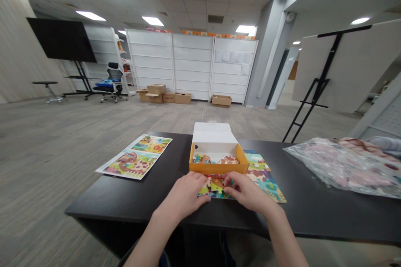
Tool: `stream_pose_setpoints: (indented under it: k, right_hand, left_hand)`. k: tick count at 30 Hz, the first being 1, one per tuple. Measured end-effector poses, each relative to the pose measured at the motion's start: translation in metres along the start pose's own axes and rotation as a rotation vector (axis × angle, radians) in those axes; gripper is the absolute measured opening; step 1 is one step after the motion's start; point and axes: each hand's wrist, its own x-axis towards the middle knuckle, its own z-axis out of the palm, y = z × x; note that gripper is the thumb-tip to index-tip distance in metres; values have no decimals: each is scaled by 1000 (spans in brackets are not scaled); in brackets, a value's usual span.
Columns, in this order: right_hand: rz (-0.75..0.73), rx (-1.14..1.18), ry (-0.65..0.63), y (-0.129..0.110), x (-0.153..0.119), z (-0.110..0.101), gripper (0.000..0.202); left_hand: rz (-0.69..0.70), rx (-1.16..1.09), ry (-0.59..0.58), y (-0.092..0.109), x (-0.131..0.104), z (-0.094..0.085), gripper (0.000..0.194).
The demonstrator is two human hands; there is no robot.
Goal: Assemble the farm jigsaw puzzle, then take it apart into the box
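A partly assembled jigsaw puzzle point(216, 185) with bright cartoon pictures lies on the black table, partly under an open yellow box. My left hand point(188, 192) rests at the puzzle's left side, open, its fingers stretched out near the box front. Over the middle of the puzzle, my right hand point(246, 190) has its fingers curled and closed on a small puzzle piece, mostly hidden by the fingertips. Loose puzzle pieces point(229, 159) lie inside the yellow box point(219, 169), whose white lid stands raised at the back. More puzzle point(265, 179) shows right of the box.
A printed picture sheet point(133, 159) lies on the left of the black table point(150, 192). A clear plastic bag point(347, 171) with pinkish contents sits at the right. Cardboard boxes point(156, 89), an office chair point(112, 79) and a screen on a stand point(62, 39) stand further back.
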Motion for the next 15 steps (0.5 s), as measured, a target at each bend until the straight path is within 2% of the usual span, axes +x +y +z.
stream_pose_setpoints:
  k: [10, 15]
  right_hand:
    - [23, 126, 3, 3, 3, 0, 5]
    - [-1, 215, -11, 11, 6, 3, 9]
  left_hand:
    - [79, 46, 88, 4, 7, 14, 29]
    - [86, 30, 105, 8, 10, 20, 32]
